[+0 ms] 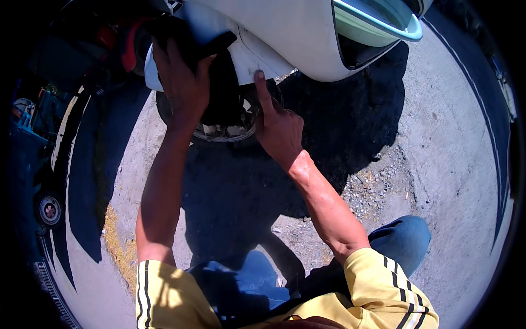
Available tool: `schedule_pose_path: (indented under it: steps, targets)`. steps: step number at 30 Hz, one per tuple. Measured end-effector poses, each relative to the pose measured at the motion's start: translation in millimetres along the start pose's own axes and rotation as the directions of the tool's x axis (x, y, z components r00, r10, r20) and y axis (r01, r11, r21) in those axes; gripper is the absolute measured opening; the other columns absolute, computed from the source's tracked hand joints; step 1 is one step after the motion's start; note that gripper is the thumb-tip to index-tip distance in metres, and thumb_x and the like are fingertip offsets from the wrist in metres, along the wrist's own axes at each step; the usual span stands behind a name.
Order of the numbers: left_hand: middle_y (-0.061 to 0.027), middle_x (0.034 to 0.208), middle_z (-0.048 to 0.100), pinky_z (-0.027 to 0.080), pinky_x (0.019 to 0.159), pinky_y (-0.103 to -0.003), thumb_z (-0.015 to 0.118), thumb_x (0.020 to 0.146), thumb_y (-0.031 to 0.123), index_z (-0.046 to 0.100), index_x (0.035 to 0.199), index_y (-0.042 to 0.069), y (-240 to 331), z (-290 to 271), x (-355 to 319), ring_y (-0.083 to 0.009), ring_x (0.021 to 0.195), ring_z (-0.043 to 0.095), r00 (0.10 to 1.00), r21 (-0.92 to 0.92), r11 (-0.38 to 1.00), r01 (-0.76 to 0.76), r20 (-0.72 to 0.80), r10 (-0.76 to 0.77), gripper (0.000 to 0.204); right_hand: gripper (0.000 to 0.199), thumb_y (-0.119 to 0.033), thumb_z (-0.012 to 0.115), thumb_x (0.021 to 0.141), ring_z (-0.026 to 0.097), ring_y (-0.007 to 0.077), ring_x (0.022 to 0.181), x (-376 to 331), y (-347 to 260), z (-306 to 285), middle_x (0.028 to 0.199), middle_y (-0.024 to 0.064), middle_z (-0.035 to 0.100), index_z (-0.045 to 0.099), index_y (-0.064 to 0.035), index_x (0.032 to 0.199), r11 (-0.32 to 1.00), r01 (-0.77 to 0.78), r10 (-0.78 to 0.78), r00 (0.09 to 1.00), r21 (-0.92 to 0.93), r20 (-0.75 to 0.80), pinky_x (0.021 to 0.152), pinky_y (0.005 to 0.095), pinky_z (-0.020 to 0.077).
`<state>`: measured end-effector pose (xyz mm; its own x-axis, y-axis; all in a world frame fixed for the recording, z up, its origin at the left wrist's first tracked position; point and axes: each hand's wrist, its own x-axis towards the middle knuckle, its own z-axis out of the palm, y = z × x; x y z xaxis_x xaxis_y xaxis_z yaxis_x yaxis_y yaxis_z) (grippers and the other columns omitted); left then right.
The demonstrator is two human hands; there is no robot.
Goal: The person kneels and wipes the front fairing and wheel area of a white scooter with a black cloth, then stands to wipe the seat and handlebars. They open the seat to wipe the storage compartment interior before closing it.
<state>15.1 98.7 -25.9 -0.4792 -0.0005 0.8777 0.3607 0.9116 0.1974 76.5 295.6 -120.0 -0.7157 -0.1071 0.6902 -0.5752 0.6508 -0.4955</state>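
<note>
A white vehicle body panel (pixel 260 55) stands over a wheel (pixel 224 134), with a dark smudge low on the panel. My left hand (pixel 183 82) is raised to the panel's left part, fingers stretched upward and thumb apart, with nothing visible in it. A very dark shape beside its thumb looks like the hand's shadow, though I cannot tell for certain. With its index finger extended, my right hand (pixel 278 129) reaches the panel's lower edge by the smudge. Its other fingers are curled, and no object shows in them. Deep shadow hides most of the wheel's upper part.
A pale blue basin (pixel 408 27) sits in the white body's opening at upper right. Red and dark objects are at upper left. A blue vehicle with a small wheel (pixel 49 210) stands far left. Yellow grains (pixel 118 238) and gravel (pixel 378 189) lie on the pavement.
</note>
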Motion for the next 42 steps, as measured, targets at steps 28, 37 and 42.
schedule_pose_path:
  steps: [28,37,42]
  targets:
    - [-0.0393,0.161,0.029,0.03,0.123,-0.055,0.076,0.095,0.036,0.038,0.153,-0.01,-3.1,2.4,-6.1,-0.0546,0.148,0.034,1.0,0.038,0.999,-0.027,-0.007,0.027,0.084,0.102,-0.004,0.072,0.082,0.071,0.0317,0.067,12.7,-14.1,3.7,0.095,0.0099,0.073,0.023,-0.0254,0.169,0.999,0.033,-0.033,0.999,0.017,-0.009,0.054,0.0407,0.0543]
    - [-0.0363,0.162,0.03,0.029,0.125,-0.055,0.077,0.094,0.027,0.041,0.152,-0.008,0.3,-2.8,-2.2,-0.0533,0.15,0.032,0.998,-0.047,0.997,0.063,0.02,-0.062,0.077,0.079,-0.012,0.073,0.088,0.056,0.0399,0.129,-0.5,-24.7,-12.0,0.136,0.0209,0.055,0.043,-0.0073,0.161,0.997,-0.013,0.013,1.0,-0.079,-0.004,0.098,0.0495,0.0517]
    - [-0.0353,0.161,0.032,0.029,0.124,-0.054,0.075,0.095,0.027,0.042,0.152,-0.007,-4.2,-3.6,-2.4,-0.0521,0.15,0.032,0.998,-0.088,0.994,0.069,0.002,-0.07,0.074,0.075,-0.021,0.066,0.096,0.034,0.0481,0.15,62.4,-43.8,4.7,0.16,0.0284,0.037,0.036,0.0066,0.159,0.969,0.228,-0.241,0.957,-0.094,-0.164,0.123,0.0568,0.0285]
